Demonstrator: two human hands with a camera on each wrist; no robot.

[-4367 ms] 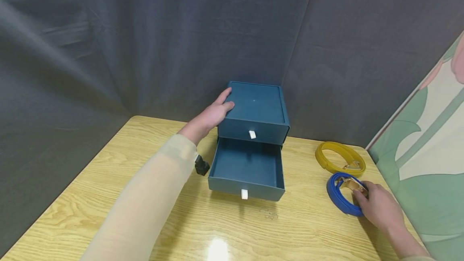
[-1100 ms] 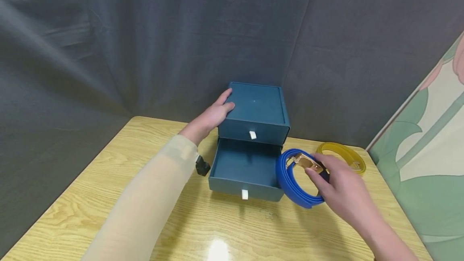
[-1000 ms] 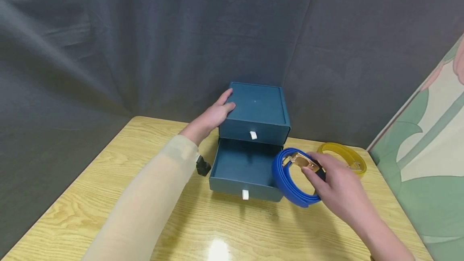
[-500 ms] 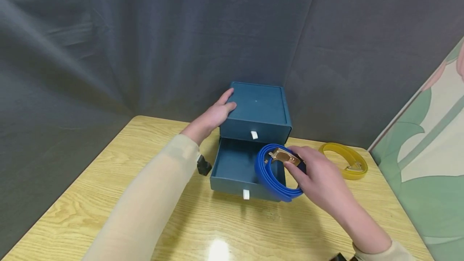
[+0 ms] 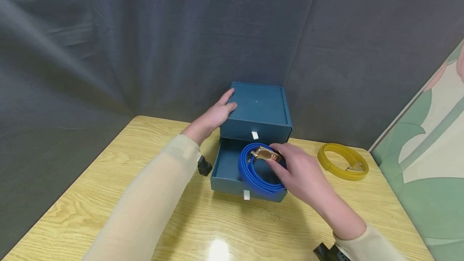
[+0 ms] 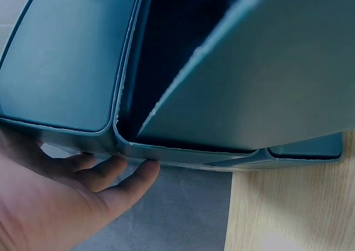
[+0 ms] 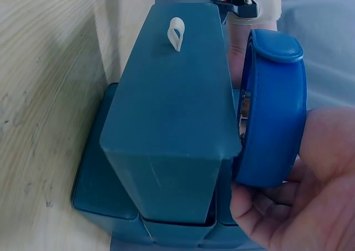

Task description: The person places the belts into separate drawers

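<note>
My right hand [image 5: 297, 172] grips the coiled blue belt [image 5: 253, 170] near its gold buckle, over the open lower drawer [image 5: 226, 164]; farther, my left hand [image 5: 215, 114] rests with straight fingers on the teal box [image 5: 259, 106]; a yellow belt [image 5: 342, 161] lies on the right.

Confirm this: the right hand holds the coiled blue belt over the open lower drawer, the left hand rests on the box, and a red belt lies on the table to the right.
One detail is wrong: the belt on the table is yellow, not red, as the head view shows. The rest holds: the right hand holds the blue belt over the open lower drawer, and the left hand rests on the box.
</note>
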